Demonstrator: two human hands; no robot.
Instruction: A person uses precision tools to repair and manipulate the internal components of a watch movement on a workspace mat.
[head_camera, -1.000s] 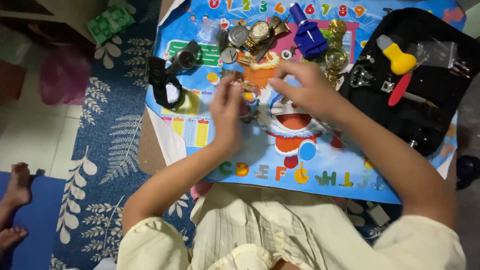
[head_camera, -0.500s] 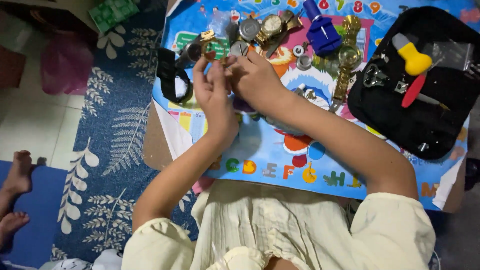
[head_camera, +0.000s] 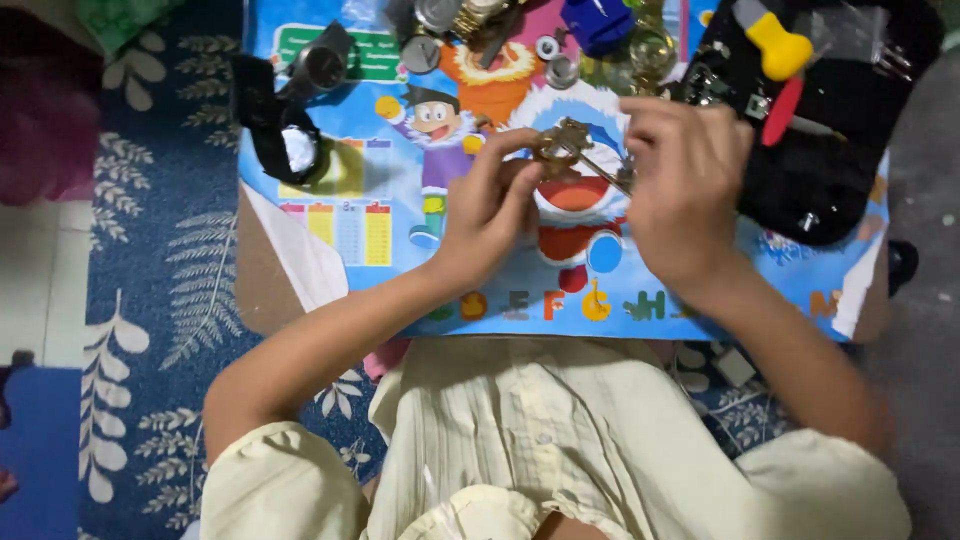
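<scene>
Both hands hold a wristwatch with a brown-gold metal case (head_camera: 560, 145) above a colourful cartoon mat (head_camera: 400, 180) on a low table. My left hand (head_camera: 490, 205) pinches the watch case from the left with thumb and fingers. My right hand (head_camera: 680, 180) grips the metal band end of the same watch from the right. The band is partly hidden behind my right fingers.
Several watches and watch parts (head_camera: 470, 15) lie along the mat's far edge. A black watch with a strap (head_camera: 285, 135) lies at the left. A black tool pouch (head_camera: 830, 130) at the right holds a yellow-handled tool (head_camera: 775, 40) and a red-handled tool (head_camera: 785, 105). A blue leaf-patterned rug (head_camera: 160, 280) covers the floor.
Both hands reached to the watches at the far edge, then came back toward me holding a watch between them. The view has shifted left and closer.
</scene>
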